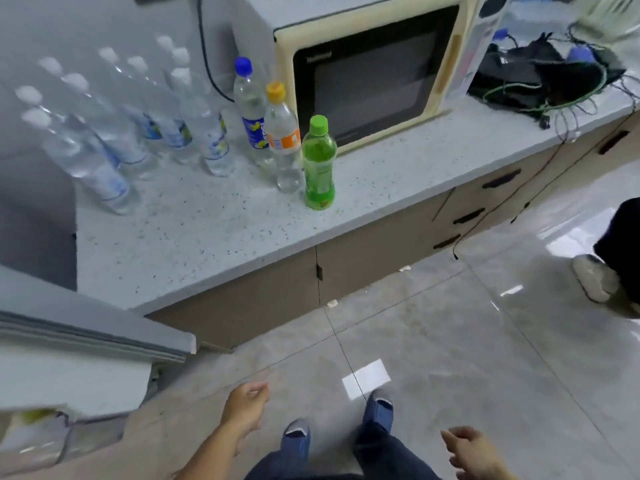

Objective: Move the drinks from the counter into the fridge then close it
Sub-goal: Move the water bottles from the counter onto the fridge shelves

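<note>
The speckled worktop (207, 230) fills the upper left and middle of the frame, with one microwave (374, 71) at top centre. About ten white-capped water bottles (114, 133) stand at upper left; beside them, nearer the microwave, stand one blue-capped bottle (249, 109), one orange-capped bottle (282, 133) and one green bottle (318, 164). At the bottom, the left hand (244, 410) and right hand (471, 448) each have a loose, empty grip, well apart from the bottles.

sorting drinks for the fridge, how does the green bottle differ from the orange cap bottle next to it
The green bottle is tinted green all over with a green cap; the orange cap bottle is clear with an orange label band. The green bottle looks shorter and stands nearer the counter edge; the orange cap bottle stands behind it. Both stand upright, capped, untouched.
</note>
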`<state>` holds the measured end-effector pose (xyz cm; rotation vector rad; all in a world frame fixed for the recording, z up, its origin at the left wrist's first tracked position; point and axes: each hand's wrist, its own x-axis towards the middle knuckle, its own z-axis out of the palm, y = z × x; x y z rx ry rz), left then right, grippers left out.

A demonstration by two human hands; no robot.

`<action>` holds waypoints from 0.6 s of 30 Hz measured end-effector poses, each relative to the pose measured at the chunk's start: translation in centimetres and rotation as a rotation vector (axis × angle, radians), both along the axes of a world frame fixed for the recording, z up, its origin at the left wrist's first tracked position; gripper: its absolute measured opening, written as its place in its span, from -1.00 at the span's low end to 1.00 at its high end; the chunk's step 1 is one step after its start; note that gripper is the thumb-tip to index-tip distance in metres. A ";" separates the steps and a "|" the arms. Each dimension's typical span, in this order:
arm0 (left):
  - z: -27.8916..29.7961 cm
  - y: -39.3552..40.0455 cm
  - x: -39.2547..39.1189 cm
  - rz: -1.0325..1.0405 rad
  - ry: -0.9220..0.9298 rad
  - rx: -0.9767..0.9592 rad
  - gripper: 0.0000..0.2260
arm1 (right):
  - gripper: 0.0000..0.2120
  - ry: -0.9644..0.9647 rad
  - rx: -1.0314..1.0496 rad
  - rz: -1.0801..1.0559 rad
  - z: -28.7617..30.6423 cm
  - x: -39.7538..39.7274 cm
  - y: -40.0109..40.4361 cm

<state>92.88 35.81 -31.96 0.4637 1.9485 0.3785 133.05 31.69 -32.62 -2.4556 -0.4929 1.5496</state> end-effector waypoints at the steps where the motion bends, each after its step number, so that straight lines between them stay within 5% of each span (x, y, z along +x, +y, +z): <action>1: 0.2 -0.1 0.3 0.050 0.014 -0.001 -0.94 | -0.80 0.018 0.012 0.043 0.0 0.1 2.4; 10: 4.2 2.6 3.4 0.455 0.105 0.231 -0.89 | -0.90 0.248 0.301 0.585 5.1 -9.2 21.2; 18: 12.6 11.9 -0.7 0.530 0.160 0.598 -0.86 | -0.85 0.429 0.697 0.878 13.7 -24.3 30.9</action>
